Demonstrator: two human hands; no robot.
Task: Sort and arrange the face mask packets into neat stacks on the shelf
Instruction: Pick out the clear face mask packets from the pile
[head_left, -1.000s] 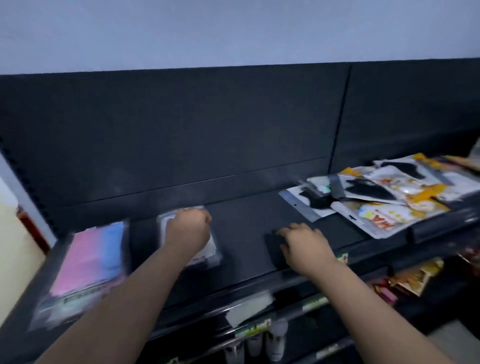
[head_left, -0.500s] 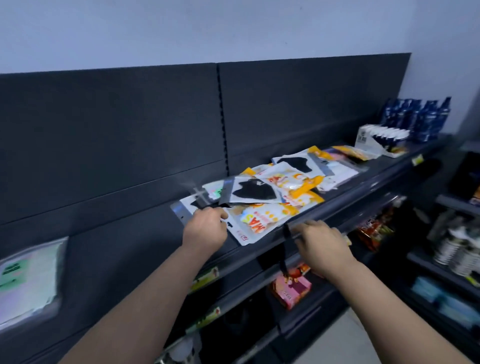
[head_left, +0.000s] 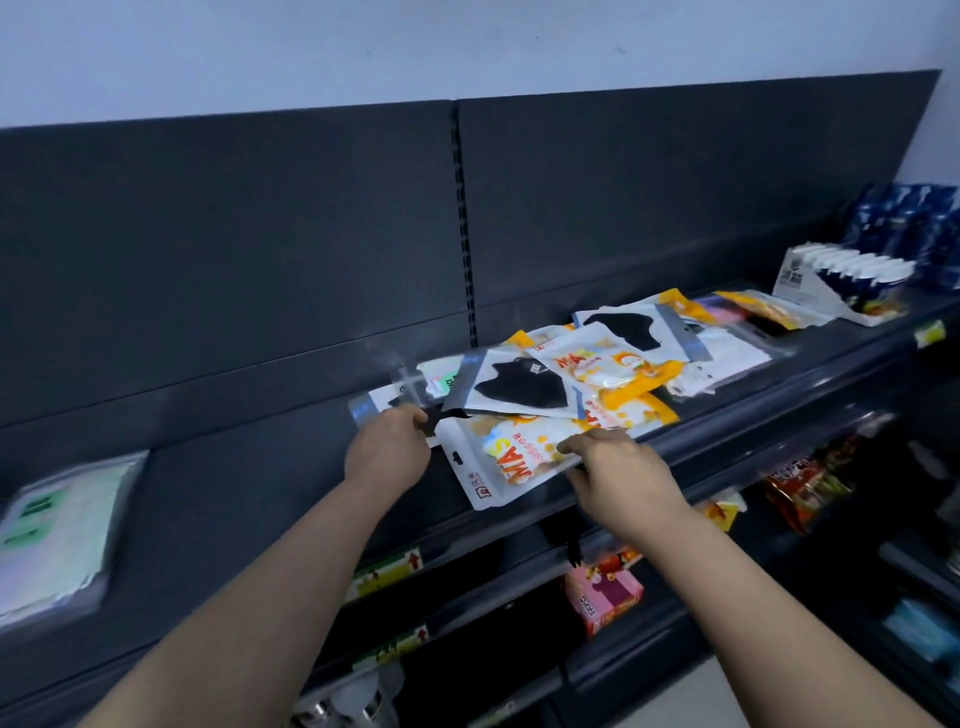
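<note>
A loose pile of face mask packets (head_left: 613, 364) lies on the dark shelf (head_left: 769, 397), some orange-and-white, some clear with black masks inside. My left hand (head_left: 387, 452) pinches the left edge of a clear packet with a black mask (head_left: 400, 402) at the pile's left end. My right hand (head_left: 621, 480) is at the shelf's front edge, fingertips on an orange-and-white packet (head_left: 511, 457). A thin black packet (head_left: 573, 551) hangs beneath that hand, mostly hidden. A white-and-green packet stack (head_left: 57, 530) lies far left, blurred.
At the shelf's right end stand a white display box (head_left: 802, 288) and blue bottles (head_left: 914, 228). Lower shelves hold a pink box (head_left: 605, 592), red snack bags (head_left: 805, 483) and yellow price tags (head_left: 387, 571). A dark back panel rises behind the shelf.
The view swung right from the pink and white stacks to the loose pile. Both hands moved right; the left took hold of the clear packet's edge, the right reached the orange-and-white packet.
</note>
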